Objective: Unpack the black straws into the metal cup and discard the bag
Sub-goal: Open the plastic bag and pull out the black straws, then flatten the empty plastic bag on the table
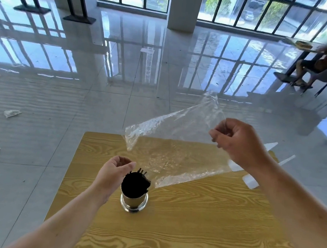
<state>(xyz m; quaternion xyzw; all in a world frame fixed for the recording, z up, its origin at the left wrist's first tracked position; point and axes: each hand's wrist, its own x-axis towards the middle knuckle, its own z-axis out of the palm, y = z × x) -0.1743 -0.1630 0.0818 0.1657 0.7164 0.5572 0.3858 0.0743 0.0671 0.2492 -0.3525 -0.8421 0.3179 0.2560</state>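
A metal cup point(133, 204) stands upright on the wooden table point(199, 226), packed with black straws point(134, 185) whose tips poke above its rim. My left hand point(112, 175) curls loosely beside the straw tops, fingers apart, holding nothing. My right hand point(238, 143) is raised to the right and pinches one end of a clear plastic bag point(172, 150). The bag hangs stretched in the air above the table's far part. It looks empty.
White table feet point(252, 181) show past the table's right edge. Crumpled scraps point(11, 113) lie on the glossy tiled floor at the left. A seated person point(322, 64) is at another table at the far right.
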